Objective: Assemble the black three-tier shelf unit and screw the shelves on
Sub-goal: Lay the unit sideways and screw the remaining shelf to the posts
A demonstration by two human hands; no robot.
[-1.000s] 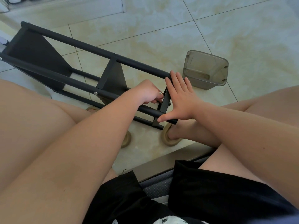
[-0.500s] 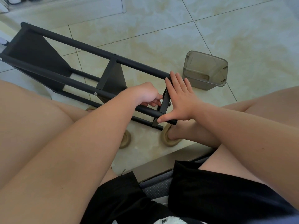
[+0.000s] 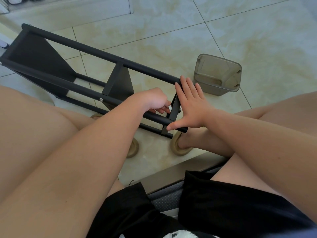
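Observation:
The black shelf unit (image 3: 89,54) lies on its side on the tiled floor, four tubes running from far left toward me. Its far shelf (image 3: 34,54) and middle shelf (image 3: 120,83) sit between the tubes. The near shelf (image 3: 175,107) stands at the tube ends. My right hand (image 3: 190,103) presses flat against its outer face, fingers straight, thumb on the lower tube end. My left hand (image 3: 154,100) reaches over the near tube, its curled fingers pinching a small fastener (image 3: 169,107) at the shelf's inner face. A short bolt end (image 3: 179,110) sticks out on the outer side.
A smoky clear plastic bin (image 3: 217,74) stands on the floor just right of the shelf unit. My bare legs flank the unit, and my feet in tan slippers (image 3: 180,148) rest below its near end. A raised floor edge (image 3: 171,165) runs under my knees.
My left hand has shifted slightly at the near shelf, its fingers working at the same spot. The right hand and the shelf unit have stayed put.

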